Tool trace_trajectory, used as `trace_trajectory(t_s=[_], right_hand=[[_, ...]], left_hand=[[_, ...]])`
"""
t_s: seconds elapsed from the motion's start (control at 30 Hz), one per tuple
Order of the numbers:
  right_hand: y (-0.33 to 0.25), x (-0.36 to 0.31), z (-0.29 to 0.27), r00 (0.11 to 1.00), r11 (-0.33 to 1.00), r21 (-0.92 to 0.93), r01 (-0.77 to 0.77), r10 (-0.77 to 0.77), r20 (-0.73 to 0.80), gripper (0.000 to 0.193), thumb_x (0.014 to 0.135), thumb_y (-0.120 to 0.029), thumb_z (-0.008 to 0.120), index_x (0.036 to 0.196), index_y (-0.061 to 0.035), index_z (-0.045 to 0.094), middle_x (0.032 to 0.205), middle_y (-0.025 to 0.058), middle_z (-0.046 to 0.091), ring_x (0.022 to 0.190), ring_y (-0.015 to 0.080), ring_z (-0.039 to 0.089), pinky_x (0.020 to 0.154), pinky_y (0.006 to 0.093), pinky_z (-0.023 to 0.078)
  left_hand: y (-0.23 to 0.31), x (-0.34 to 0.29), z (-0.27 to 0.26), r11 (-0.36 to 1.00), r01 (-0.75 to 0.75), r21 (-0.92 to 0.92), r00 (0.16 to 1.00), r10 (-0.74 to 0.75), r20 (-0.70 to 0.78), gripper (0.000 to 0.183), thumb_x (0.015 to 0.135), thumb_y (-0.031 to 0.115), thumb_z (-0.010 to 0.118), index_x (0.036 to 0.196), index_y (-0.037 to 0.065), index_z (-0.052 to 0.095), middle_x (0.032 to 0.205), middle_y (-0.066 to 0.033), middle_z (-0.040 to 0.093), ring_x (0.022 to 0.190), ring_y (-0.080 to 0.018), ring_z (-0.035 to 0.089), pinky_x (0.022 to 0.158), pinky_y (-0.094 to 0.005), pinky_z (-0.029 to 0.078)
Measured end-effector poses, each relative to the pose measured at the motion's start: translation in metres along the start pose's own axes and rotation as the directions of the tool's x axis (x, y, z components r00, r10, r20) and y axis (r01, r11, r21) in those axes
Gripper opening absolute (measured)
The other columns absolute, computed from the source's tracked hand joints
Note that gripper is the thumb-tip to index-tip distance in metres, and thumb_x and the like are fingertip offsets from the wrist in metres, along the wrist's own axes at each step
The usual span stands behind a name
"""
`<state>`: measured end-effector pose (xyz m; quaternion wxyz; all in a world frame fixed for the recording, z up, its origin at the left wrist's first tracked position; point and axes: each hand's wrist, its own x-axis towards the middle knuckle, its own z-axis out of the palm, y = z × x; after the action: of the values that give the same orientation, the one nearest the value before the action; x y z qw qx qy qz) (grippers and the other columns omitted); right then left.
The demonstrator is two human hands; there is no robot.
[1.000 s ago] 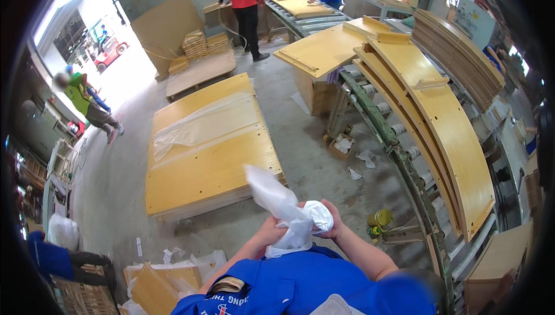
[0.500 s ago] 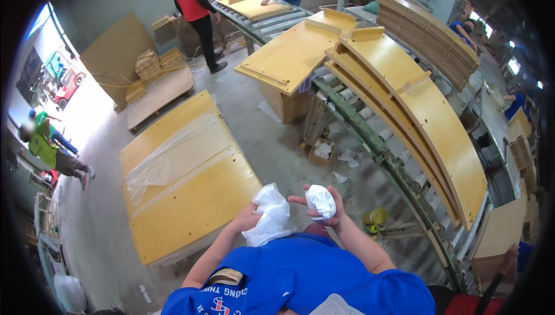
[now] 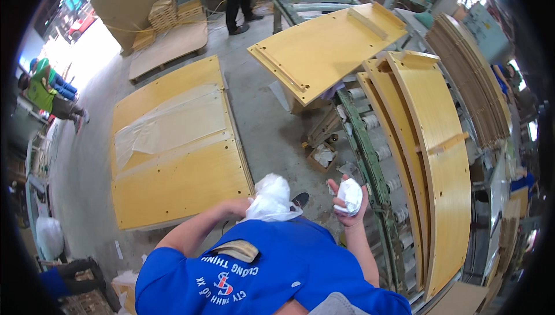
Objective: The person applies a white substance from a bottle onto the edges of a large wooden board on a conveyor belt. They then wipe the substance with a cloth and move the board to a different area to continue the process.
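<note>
In front of my chest, my left hand (image 3: 239,205) grips a crumpled white plastic bag (image 3: 270,193); the bag hides most of its fingers. Out to the right, beside the roller conveyor's green rail (image 3: 365,147), my right hand (image 3: 354,216) is raised palm up. Its fingers curl round a compact white wrapped bundle (image 3: 349,193), whose contents are hidden. The two hands are well apart. Left of the bag lies a stack of yellow wooden panels (image 3: 179,190), partly covered by a translucent sheet (image 3: 173,133).
Curved yellow boards (image 3: 442,199) stand stacked on the conveyor, with a yellow panel (image 3: 329,52) behind them. Beneath is a small box of scraps (image 3: 321,157). Brown stacked sheets (image 3: 471,78) stand at right. People stand at far left and beyond the conveyor; a pallet (image 3: 173,46) lies far left.
My right hand has moved right with the white bundle, away from the bag. My left hand keeps hold of the bag. The whole view has turned and shifted, bringing the conveyor boards closer to upright.
</note>
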<state>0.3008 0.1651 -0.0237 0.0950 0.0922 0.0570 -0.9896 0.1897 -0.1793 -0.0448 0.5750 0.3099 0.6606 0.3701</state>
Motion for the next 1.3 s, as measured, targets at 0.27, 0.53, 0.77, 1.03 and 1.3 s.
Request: trace_trajectory(t_s=[0.27,0.53,0.77,1.03,1.3], right_hand=[[-0.109,0.083,0.023,0.997,0.988,-0.148,-0.045,0.054,0.057,0.061,0.088,-0.052,0.048,0.137,-0.0163,0.040,0.137,0.0268,0.037,0.063,0.0194,0.051,0.040,0.0250,0.041],[-0.127,0.144,0.018,0.999,0.993,-0.110,-0.042,0.040,-0.021,0.062,0.087,-0.051,0.049,0.137,-0.0143,0.039,0.135,0.0279,0.039,0.064,0.0215,0.052,0.039,0.0259,0.041],[-0.152,0.223,0.037,0.996,0.992,-0.089,0.090,-0.087,0.030,0.063,0.086,-0.051,0.053,0.136,-0.0160,0.038,0.136,0.0286,0.039,0.064,0.0245,0.054,0.042,0.0292,0.043],[-0.147,0.360,0.085,0.969,0.980,-0.052,0.192,-0.198,-0.151,0.065,0.084,-0.057,0.054,0.133,-0.0183,0.037,0.129,0.0246,0.047,0.054,0.0179,0.047,0.040,0.0260,0.037],[-0.136,0.441,0.115,0.885,0.951,-0.049,0.306,-0.303,-0.354,0.062,0.083,-0.058,0.054,0.128,-0.0181,0.039,0.116,0.0207,0.051,0.050,0.0164,0.044,0.040,0.0255,0.036]], left_hand=[[0.007,0.064,-0.079,0.971,-0.081,-0.225,0.600,-0.133,-0.789,0.060,0.079,0.026,0.067,0.132,0.005,0.044,0.127,-0.0164,0.053,0.120,-0.0284,0.049,0.102,-0.0389,0.037],[-0.009,0.055,-0.232,0.990,0.108,0.087,0.390,0.038,-0.920,0.064,0.084,0.022,0.059,0.138,0.000,0.033,0.141,-0.0211,0.036,0.130,-0.0339,0.037,0.109,-0.0402,0.028],[-0.040,0.062,-0.454,0.993,-0.112,0.048,0.115,0.061,-0.992,0.050,0.089,0.021,0.054,0.132,-0.001,0.043,0.129,-0.0160,0.051,0.121,-0.0278,0.048,0.101,-0.0380,0.037],[-0.097,0.125,-0.697,0.855,0.508,0.105,0.276,-0.046,-0.960,0.043,0.081,0.020,0.057,0.124,0.012,0.054,0.118,-0.0220,0.055,0.106,-0.0373,0.056,0.092,-0.0420,0.045],[-0.049,0.294,-0.819,0.780,0.551,0.296,0.443,0.027,-0.896,0.040,0.079,0.016,0.057,0.119,0.014,0.056,0.120,-0.0204,0.050,0.100,-0.0365,0.058,0.082,-0.0433,0.050]])
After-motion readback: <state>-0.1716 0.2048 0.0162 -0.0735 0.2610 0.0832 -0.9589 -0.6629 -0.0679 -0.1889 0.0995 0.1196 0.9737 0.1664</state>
